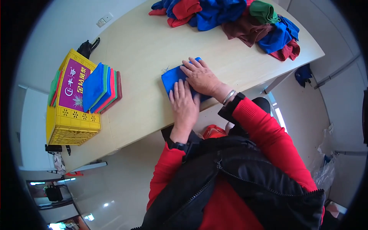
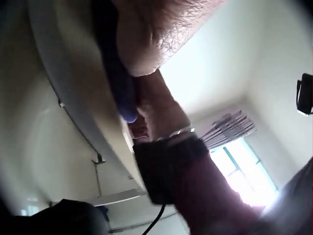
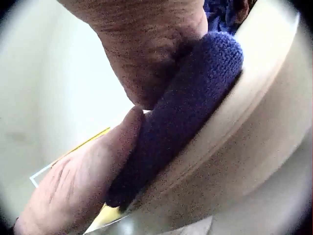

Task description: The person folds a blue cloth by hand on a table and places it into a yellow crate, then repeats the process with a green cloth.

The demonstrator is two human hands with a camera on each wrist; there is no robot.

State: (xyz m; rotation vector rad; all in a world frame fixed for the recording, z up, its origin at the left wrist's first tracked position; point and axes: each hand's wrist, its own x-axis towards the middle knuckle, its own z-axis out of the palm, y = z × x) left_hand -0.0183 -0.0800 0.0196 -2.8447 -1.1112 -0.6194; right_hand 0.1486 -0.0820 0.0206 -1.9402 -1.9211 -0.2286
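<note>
A folded blue cloth (image 1: 172, 78) lies on the table near its front edge. My left hand (image 1: 184, 105) rests flat on its near left part, fingers straight and pointing away from me. Across the far right part lies my right hand (image 1: 203, 78), also flat, its fingers reaching over the cloth toward the left. In the right wrist view the cloth (image 3: 181, 107) shows as a thick, rounded fold under both hands. The left wrist view shows a strip of the cloth (image 2: 128, 110) beneath the hands.
At the left stands a yellow crate (image 1: 74, 124) with a purple label. A stack of folded cloths (image 1: 96, 90) in blue, green, red and brown leans against it. Along the far side lies a heap of loose cloths (image 1: 222, 15). The table (image 1: 142, 57) has a curved edge.
</note>
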